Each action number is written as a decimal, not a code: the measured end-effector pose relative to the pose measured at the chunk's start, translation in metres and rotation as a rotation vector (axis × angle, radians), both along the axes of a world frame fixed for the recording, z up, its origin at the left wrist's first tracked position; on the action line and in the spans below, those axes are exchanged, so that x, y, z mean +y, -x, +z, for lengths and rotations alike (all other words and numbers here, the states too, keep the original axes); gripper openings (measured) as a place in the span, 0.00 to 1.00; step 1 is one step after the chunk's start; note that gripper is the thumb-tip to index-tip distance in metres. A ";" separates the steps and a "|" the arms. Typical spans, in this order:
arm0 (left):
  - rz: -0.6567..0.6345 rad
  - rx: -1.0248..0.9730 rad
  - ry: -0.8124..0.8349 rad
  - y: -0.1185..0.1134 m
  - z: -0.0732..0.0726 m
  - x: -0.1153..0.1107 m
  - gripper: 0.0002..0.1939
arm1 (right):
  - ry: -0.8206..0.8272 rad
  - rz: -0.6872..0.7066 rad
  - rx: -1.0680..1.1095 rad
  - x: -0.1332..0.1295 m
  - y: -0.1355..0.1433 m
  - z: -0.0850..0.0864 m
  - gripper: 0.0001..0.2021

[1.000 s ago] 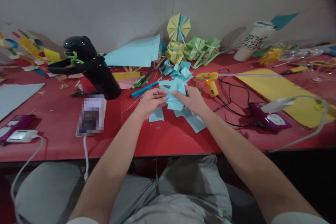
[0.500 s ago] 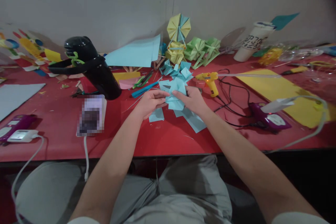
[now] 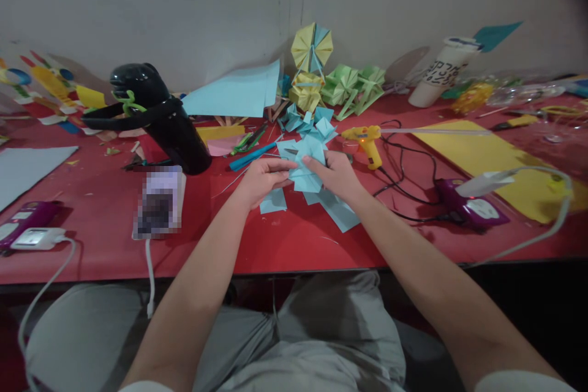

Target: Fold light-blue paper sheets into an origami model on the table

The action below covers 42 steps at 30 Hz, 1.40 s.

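Over a red-covered tabletop (image 3: 285, 245), a person's two bare hands work at a folded light-blue paper piece (image 3: 309, 179), held in front of the body among loose blue scraps. Its long axis appears to run away from the wearer, one straight edge facing the body. The right hand (image 3: 337, 171) is clamped on it, thumb on top, the other fingers mostly hidden beneath; the left hand (image 3: 267, 177) brings its fingertips to the left edge, though whether they pinch cannot be told. Individual folds blur into the similarly coloured paper behind, and a pixelated patch masks the face of a pale rectangular object (image 3: 160, 202). A black cylindrical bottle (image 3: 181, 141) with a strap and a white cup with black lettering (image 3: 438, 73) stand farther back, their contents out of sight.
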<state>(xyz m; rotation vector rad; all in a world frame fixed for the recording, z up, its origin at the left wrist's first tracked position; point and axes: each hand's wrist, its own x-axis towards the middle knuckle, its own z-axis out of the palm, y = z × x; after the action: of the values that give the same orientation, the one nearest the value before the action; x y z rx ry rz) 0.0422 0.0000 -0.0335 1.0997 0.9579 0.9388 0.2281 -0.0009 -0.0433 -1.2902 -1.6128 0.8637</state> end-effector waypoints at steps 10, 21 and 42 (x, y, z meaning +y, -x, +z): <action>0.011 0.009 0.005 -0.001 0.000 0.000 0.10 | -0.086 -0.036 -0.052 0.002 0.001 -0.002 0.21; 0.123 0.189 -0.267 -0.009 -0.006 0.000 0.11 | -0.247 -0.117 -0.173 0.003 0.005 -0.009 0.19; 0.120 0.195 -0.393 -0.010 -0.010 0.002 0.13 | -0.229 -0.124 -0.086 0.002 0.006 -0.007 0.19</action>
<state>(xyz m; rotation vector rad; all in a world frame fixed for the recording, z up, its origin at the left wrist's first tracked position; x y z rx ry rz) 0.0520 0.0024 -0.0433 1.4993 1.0312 1.1660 0.2217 0.0016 -0.0506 -1.2631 -1.6268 0.5373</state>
